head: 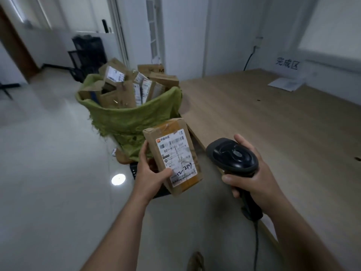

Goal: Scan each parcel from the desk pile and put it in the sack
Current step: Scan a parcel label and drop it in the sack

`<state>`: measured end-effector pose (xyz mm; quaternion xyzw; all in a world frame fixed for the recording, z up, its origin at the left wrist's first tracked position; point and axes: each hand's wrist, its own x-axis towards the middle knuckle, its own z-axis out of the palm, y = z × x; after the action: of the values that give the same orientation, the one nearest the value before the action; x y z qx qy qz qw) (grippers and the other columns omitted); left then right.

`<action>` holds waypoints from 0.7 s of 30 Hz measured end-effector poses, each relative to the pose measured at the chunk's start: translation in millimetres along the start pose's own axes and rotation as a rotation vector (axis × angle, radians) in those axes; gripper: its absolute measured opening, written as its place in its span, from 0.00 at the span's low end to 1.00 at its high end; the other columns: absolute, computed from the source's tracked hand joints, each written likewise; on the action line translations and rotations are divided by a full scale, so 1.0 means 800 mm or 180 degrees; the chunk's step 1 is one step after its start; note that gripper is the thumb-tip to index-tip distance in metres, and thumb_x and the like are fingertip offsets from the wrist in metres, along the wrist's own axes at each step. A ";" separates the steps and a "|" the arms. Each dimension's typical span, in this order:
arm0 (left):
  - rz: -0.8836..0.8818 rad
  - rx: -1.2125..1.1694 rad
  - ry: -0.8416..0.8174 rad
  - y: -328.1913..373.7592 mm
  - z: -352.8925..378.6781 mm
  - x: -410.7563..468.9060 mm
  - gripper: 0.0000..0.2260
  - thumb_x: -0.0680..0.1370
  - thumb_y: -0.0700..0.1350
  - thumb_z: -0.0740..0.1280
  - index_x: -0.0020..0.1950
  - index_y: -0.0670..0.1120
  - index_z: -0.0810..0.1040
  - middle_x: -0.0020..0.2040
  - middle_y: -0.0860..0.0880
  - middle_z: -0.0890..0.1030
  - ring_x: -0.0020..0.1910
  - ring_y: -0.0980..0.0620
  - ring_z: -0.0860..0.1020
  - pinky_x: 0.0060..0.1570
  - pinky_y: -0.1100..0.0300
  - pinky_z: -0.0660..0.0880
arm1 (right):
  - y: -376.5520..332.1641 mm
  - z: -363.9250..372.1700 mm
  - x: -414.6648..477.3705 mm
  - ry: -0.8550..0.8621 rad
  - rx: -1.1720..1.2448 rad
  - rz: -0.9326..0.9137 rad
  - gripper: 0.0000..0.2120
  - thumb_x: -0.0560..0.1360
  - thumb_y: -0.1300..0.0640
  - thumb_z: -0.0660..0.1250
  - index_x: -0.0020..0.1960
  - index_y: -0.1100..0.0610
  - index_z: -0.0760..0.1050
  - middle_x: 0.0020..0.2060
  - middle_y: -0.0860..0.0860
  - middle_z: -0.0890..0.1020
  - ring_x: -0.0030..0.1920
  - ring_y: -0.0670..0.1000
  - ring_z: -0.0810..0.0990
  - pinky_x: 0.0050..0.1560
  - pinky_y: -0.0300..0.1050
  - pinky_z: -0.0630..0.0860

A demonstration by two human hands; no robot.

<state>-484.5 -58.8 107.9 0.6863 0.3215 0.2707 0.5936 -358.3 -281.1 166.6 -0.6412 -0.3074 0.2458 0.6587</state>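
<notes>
Left hand [151, 174] clamps the small taped cardboard parcel [172, 156] by its lower edge, thumb on the label. Likely light, stiff. Right hand [252, 173] wraps the scanner [232, 155].

parcel-sorting office | wooden desk [273, 122]; sack [127, 118] of parcels [125, 89]; wall sign [287, 63]

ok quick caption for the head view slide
Left hand holds a labelled cardboard parcel, right hand grips a barcode scanner, full green sack behind.
</notes>
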 end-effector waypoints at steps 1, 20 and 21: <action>0.0008 0.0003 0.0087 0.001 -0.008 0.015 0.46 0.62 0.45 0.76 0.69 0.72 0.54 0.64 0.47 0.75 0.61 0.48 0.76 0.44 0.61 0.75 | 0.002 0.007 0.020 -0.0061 0.0022 -0.0018 0.46 0.58 0.64 0.76 0.70 0.40 0.64 0.54 0.48 0.82 0.25 0.53 0.75 0.25 0.44 0.75; 0.0721 0.0758 0.1099 0.097 -0.076 0.348 0.49 0.63 0.48 0.77 0.75 0.68 0.51 0.70 0.46 0.70 0.64 0.47 0.73 0.58 0.46 0.76 | 0.001 0.023 0.371 -0.0642 0.0331 -0.0402 0.47 0.60 0.67 0.79 0.71 0.42 0.64 0.62 0.53 0.76 0.28 0.49 0.78 0.25 0.42 0.76; 0.0794 0.0884 0.1171 0.110 -0.083 0.362 0.49 0.62 0.50 0.77 0.74 0.70 0.51 0.70 0.46 0.70 0.65 0.46 0.73 0.60 0.42 0.75 | 0.000 0.022 0.382 -0.0661 0.0331 -0.0423 0.47 0.60 0.66 0.79 0.71 0.42 0.63 0.61 0.52 0.76 0.28 0.49 0.78 0.25 0.42 0.76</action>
<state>-336.6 196.8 201.9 0.7348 0.3710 0.4153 0.3873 -160.1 -49.8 194.1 -0.5555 -0.4026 0.2822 0.6706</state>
